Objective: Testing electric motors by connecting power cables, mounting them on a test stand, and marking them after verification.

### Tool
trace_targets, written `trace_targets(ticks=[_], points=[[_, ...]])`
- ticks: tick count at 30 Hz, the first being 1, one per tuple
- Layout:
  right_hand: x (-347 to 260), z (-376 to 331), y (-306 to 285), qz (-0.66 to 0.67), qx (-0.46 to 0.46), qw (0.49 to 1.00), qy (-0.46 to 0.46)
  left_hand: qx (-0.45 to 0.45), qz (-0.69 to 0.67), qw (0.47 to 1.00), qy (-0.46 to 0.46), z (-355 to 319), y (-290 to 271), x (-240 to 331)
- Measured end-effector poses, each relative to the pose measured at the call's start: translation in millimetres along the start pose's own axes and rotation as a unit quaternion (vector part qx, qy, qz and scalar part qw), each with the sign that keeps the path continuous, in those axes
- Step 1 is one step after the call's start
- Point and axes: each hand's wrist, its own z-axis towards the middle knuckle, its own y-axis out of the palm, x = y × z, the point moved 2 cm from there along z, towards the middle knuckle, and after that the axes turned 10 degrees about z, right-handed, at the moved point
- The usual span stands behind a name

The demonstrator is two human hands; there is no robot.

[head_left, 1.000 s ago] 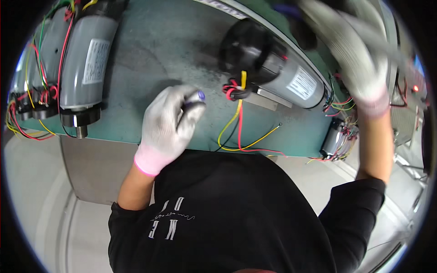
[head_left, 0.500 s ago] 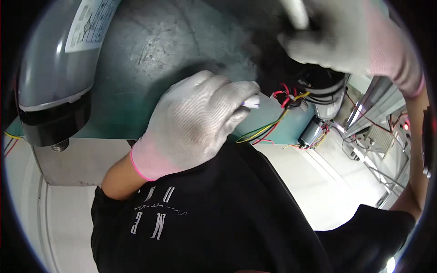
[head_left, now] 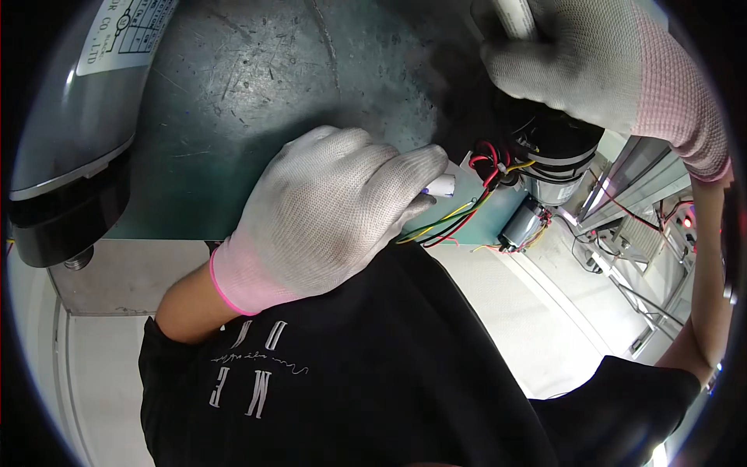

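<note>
My left hand [head_left: 323,206], in a white knit glove with a pink cuff, is closed above the green worktop. Between its thumb and forefinger sticks out the end of a small white cylinder [head_left: 441,186] with a blue-purple mark. Gloved the same way, my right hand [head_left: 572,66] is at the upper right, its fingers wrapped round a white pen-like stick [head_left: 514,17]. Just below that hand is a motor with a black end [head_left: 556,136] and a silver body. Red, yellow and green wires [head_left: 489,167] run from it toward my left hand.
A large grey motor [head_left: 74,117] with a white label and black end stands at the left. A smaller silver motor [head_left: 523,224] is at the right edge of the green worktop [head_left: 233,93]. Beyond it are metal frames [head_left: 634,175] and loose cables over a pale floor [head_left: 529,327].
The view has shifted slightly, so the large grey motor sits farther left. My right hand, blurred before, is now sharper, still round the white stick. My left hand keeps its hold.
</note>
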Motion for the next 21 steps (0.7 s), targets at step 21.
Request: trace_targets(ticks=[21], points=[[64, -94, 103, 0.367, 0.315, 0.821, -0.302, 0.121, -0.251, 0.960, 0.015, 36, 4, 47]])
